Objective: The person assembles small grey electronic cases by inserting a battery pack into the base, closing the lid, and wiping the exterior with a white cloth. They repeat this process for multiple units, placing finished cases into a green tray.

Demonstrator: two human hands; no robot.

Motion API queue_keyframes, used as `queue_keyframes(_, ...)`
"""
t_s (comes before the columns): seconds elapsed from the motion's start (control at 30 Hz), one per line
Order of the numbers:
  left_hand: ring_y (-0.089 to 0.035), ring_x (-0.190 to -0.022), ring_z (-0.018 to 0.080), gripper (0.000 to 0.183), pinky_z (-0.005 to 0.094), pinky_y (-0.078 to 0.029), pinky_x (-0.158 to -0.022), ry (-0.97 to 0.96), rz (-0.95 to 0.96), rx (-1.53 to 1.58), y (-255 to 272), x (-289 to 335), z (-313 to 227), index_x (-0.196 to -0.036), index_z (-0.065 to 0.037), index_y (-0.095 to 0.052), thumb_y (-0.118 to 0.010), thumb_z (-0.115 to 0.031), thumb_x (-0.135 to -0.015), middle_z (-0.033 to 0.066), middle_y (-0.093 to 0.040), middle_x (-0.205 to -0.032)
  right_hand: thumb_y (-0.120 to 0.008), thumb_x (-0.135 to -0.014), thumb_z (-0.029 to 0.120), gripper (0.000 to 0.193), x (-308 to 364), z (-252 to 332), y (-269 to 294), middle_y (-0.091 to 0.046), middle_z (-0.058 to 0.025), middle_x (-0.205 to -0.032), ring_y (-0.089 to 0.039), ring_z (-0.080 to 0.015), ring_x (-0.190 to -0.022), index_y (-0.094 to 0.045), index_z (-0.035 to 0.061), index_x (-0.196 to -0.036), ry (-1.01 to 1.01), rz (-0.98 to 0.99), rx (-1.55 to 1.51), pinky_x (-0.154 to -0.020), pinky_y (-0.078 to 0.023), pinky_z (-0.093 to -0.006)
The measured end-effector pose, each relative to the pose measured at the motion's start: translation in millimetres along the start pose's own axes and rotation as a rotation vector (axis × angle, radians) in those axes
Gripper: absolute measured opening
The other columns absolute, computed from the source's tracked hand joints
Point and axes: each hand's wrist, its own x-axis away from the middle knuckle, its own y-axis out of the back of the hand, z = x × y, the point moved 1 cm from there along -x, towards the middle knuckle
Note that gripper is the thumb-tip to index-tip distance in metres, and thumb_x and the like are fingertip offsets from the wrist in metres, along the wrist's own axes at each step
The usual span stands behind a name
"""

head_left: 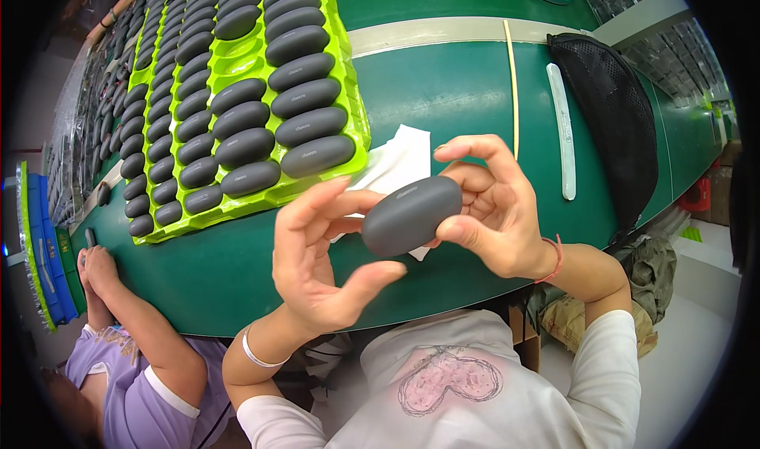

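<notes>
A smooth dark grey oval case (412, 215) is held up over the table's near edge. My right hand (507, 212) pinches its right end between thumb and fingers, with the index finger raised off it. Around its left end curves my left hand (317, 251), thumb and index finger spread apart; the thumb lies just below the case. Whether the left hand's other fingers touch the back of the case is hidden. Behind both hands lies a white cloth or paper (408, 152), partly covered by them.
A lime-green tray (360, 109) with rows of similar cases stands at the left, one slot bare. A thin stick (511, 85), a white strip (562, 132) and a black mesh pouch (617, 117) lie on the right. A co-worker in purple (150, 378) sits at the left.
</notes>
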Motion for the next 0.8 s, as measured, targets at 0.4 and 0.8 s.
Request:
queue_keyframes(0.4, -0.065, -0.099, 0.0233, 0.071, 0.0315, -0.054, -0.081, -0.066, 0.038, -0.360, -0.6, 2.1, -2.6, -0.130, 0.007, -0.043, -0.082, -0.007, -0.074, 0.0192, -0.062, -0.113, -0.063, -0.092, 0.009, 0.044, -6.5, -4.6, 4.3, -0.056, -0.0169, -0.119, -0.059, -0.0211, -0.108, -0.042, -0.0043, -0.128, -0.087, 0.082, -0.062, -0.083, -0.056, -0.0327)
queue_keyframes(0.8, -0.069, -0.081, 0.0199, 0.052, 0.0284, -0.058, -0.069, 0.037, -0.023, -0.294, -6.6, 1.8, 3.0, -0.120, 0.006, -0.056, -0.079, -0.002, -0.075, 0.0182, -0.065, -0.107, -0.074, -0.082, 0.004, 0.044, -2.0, -4.8, 3.5, -0.058, -0.0101, -0.113, -0.060, -0.0124, -0.098, -0.052, -0.0037, -0.120, 0.200, 0.042, 0.340, -0.077, -0.051, -0.0242)
